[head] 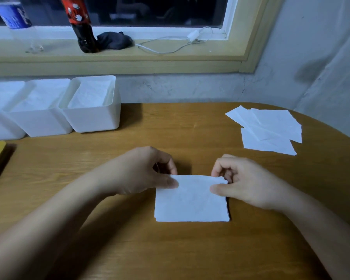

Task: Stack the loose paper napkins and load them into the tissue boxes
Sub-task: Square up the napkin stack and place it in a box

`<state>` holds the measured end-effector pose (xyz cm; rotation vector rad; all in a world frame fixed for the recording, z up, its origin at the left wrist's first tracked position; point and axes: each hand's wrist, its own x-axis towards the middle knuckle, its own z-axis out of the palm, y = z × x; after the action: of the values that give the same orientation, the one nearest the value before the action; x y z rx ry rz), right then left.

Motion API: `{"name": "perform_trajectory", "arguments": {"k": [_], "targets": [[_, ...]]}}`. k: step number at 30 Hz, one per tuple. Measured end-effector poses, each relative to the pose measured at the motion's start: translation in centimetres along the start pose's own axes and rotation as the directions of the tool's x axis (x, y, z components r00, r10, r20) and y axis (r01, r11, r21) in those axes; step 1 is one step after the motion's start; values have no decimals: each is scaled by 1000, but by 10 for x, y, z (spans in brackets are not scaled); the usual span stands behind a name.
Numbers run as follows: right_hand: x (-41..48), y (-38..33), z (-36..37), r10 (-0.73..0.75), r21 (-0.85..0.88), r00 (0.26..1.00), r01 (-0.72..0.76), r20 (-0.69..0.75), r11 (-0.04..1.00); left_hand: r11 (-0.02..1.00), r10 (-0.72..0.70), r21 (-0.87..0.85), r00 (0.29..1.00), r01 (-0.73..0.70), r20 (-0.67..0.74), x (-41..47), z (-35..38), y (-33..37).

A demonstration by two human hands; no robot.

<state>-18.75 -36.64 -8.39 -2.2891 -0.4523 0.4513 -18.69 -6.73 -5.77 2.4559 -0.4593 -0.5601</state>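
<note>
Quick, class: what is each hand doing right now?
Left hand: pinches the far left corner of the napkin stack.
Right hand: pinches the stack's far right corner.

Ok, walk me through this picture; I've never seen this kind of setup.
There is no machine here: a camera worn on a person's head looks down at their two bare hands. The left hand and right hand each pinch the far edge of a neat stack of white paper napkins lying on the brown wooden table. More loose white napkins lie spread to the right. Three open white plastic boxes at the back left hold white paper.
</note>
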Motion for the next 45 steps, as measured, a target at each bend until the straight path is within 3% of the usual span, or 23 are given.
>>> {"name": "perform_trajectory", "arguments": {"k": [6, 13, 20, 25, 30, 34, 38, 45], "targets": [[23, -30, -8, -53, 22, 998, 53, 29, 998, 1000, 5, 1, 994, -5, -109, -27, -37, -10], [71, -114, -9, -263, 18, 965, 262, 19, 965, 1000, -18, -9, 967, 16, -252, -61, -80, -37], [128, -215, 0, -442, -67, 894, 446, 75, 892, 995, 4, -88, 886, -50, -463, -85, -119, -57], [168, -267, 8, -501, -38, 862, 504, 71, 863, 985, -97, -171, 819, 0, -565, -107, -146, -83], [214, -300, 35, -493, 76, 870, 493, -26, 867, 927, -224, -375, 774, -18, -593, -130, -176, -127], [261, -320, 68, -374, 232, 926, 353, 56, 906, 861, -326, -508, 745, -20, -582, -145, -206, -176], [312, -346, 113, -346, 281, 936, 315, 68, 906, 792, -441, -611, 704, 12, -557, -154, -234, -227], [376, -381, 187, -210, 318, 975, 222, -75, 922, 744, -622, -657, 490, 124, -611, -149, -270, -303]]}}
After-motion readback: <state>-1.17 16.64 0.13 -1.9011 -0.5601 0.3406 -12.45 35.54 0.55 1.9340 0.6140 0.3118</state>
